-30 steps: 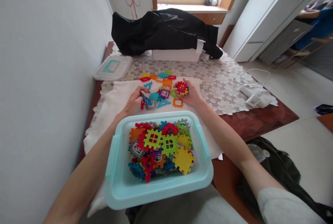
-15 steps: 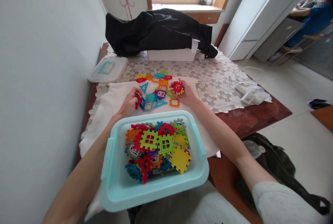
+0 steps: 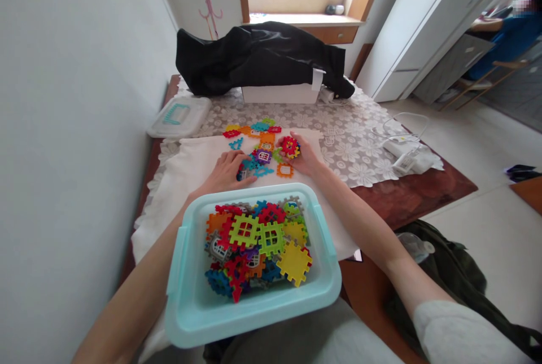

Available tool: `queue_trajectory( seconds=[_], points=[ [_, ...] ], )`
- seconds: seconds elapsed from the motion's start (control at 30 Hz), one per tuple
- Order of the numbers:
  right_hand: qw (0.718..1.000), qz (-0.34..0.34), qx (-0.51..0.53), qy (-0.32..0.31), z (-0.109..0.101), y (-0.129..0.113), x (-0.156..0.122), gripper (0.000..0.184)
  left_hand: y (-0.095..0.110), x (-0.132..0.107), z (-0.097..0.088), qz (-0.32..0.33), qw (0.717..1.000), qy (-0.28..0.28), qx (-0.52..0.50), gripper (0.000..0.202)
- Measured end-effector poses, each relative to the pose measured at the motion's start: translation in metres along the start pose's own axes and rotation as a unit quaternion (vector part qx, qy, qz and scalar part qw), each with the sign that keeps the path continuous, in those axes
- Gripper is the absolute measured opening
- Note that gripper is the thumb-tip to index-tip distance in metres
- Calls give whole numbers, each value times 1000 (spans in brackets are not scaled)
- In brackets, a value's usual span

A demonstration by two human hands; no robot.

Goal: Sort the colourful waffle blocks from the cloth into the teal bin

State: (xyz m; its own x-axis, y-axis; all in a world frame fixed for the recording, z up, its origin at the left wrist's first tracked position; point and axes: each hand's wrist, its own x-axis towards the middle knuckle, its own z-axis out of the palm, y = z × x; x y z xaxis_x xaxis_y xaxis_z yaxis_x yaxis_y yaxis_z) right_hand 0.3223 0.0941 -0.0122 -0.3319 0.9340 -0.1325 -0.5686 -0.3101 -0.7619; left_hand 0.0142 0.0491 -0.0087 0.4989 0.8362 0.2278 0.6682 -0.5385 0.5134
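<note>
the fingers of the right hand (image 3: 307, 159) are curled around a small cluster of joined tiles (image 3: 290, 147), red on top with yellow and blue at its side, held up near the middle of the tabletop (image 3: 449, 184). the left hand (image 3: 227, 171) lies knuckles up with its fingers over some blue and red pieces (image 3: 242, 172); they hide most of these, so i cannot tell whether it grips one. between the hands lie loose toothed tiles, among them a purple window tile (image 3: 263, 156); an orange frame (image 3: 285, 170) sits just below the right hand, toward the near edge, and a light-blue triangle (image 3: 236, 144) beyond the left fingers. under them is a white cloth (image 3: 192, 163), spread over a lace cover (image 3: 364, 167). a turquoise tub (image 3: 180, 321) heaped with more tiles (image 3: 244, 231) blocks part of the near edge. a clear lid (image 3: 192, 119) rests by the left edge, close to the far left corner; a black cover (image 3: 262, 56) drapes a white box (image 3: 279, 95) along the far edge, and a white adapter (image 3: 406, 155) lies near the right edge.
</note>
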Motion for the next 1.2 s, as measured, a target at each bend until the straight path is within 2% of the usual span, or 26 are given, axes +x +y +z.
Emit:
queue_trajectory(
  seconds=[0.07, 0.3, 0.5, 0.77, 1.0, 1.2],
  points=[
    [1000, -7, -3, -4, 1, 1, -1, 42, 1, -1, 2, 8, 1000, -16, 24, 59],
    [1000, 2, -19, 3, 1, 2, -1, 44, 1, -1, 0, -18, 1000, -2, -23, 45],
    [1000, -3, -19, 11, 0, 3, -1, 44, 2, -3, 3, -14, 1000, -16, 14, 68],
    [999, -5, -28, 20, 5, 0, -5, 41, 0, 2, 7, 1, 999, -17, 35, 56],
    [999, -1, -34, 18, 6, 0, -4, 43, 1, -1, 5, -16, 997, -16, 68, 59],
    [999, -7, -45, 6, 2, 2, -3, 43, 5, 2, 3, -45, 998, 2, 40, 49]
  ],
)
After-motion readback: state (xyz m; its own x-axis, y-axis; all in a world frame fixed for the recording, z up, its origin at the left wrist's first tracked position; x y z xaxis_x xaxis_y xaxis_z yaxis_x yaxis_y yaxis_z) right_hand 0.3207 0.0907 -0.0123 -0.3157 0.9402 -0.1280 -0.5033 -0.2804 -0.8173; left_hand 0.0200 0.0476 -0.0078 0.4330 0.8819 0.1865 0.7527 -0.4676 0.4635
